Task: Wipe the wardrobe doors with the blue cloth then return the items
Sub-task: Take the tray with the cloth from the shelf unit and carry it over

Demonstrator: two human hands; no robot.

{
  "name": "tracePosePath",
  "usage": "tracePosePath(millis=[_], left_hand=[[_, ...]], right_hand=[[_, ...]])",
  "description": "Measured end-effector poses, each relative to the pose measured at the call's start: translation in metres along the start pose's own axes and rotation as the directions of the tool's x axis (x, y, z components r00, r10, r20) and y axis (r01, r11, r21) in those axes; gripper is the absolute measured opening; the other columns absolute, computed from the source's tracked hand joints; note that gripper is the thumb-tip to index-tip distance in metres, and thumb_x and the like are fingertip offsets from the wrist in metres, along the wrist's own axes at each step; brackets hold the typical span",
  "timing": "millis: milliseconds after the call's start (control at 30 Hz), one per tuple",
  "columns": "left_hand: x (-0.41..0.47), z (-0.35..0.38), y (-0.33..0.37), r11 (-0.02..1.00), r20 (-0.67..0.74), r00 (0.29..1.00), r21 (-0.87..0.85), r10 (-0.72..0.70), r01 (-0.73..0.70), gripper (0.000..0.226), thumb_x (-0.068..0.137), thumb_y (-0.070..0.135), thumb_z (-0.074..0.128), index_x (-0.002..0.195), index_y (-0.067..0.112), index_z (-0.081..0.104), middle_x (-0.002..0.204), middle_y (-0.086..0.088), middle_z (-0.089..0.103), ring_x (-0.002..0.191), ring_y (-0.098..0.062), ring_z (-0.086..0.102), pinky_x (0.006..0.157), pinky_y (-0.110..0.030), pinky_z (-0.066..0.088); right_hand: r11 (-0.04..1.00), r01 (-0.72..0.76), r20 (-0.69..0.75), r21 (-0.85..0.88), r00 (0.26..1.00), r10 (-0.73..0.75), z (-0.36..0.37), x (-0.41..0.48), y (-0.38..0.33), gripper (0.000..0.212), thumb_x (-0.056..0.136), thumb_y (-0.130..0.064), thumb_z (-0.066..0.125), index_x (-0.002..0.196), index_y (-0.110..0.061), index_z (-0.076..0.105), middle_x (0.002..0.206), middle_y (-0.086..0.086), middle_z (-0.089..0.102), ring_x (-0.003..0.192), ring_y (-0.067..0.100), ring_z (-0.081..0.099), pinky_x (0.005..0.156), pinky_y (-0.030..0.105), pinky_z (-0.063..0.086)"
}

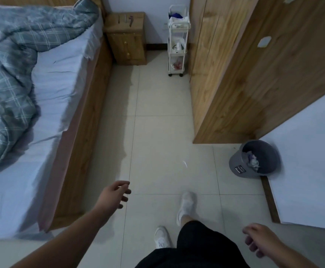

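Observation:
The wooden wardrobe stands on the right, its doors facing the aisle. A narrow white trolley stands against the far wall beside it, and something blue lies on its top shelf; whether that is the cloth I cannot tell. My left hand hangs over the floor tiles near the bed, fingers loosely curled, holding nothing. Low on the right, my right hand hangs relaxed and empty too.
A bed with a checked quilt fills the left side. A wooden nightstand stands at the far wall. A grey bin with rubbish sits past the wardrobe's corner. Tiled floor runs between bed and wardrobe. My feet in white shoes are below.

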State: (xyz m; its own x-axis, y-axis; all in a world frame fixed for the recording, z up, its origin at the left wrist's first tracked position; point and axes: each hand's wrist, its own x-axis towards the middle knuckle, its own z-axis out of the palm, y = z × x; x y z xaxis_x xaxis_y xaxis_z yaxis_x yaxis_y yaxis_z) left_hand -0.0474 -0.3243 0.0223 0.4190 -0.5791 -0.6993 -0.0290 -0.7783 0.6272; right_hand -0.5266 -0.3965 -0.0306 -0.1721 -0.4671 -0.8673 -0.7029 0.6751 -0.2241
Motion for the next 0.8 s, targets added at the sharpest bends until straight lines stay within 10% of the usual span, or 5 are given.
tracePosePath(millis=[800], left_hand=[[0.229,-0.075,0.151,0.953,-0.092,0.951,-0.097,-0.295,0.286,0.020,0.107,0.020,0.053,0.118,0.014,0.068,0.103,-0.015,0.073,0.071,-0.025,0.061,0.058,-0.027,0.042]], right_hand=[[0.917,0.380,0.074,0.120,0.918,-0.390,-0.059,0.141,-0.574,0.017,0.101,-0.013,0.054,0.092,-0.004,0.065,0.072,0.012,0.060,0.050,0.018,0.053,0.045,0.026,0.037]])
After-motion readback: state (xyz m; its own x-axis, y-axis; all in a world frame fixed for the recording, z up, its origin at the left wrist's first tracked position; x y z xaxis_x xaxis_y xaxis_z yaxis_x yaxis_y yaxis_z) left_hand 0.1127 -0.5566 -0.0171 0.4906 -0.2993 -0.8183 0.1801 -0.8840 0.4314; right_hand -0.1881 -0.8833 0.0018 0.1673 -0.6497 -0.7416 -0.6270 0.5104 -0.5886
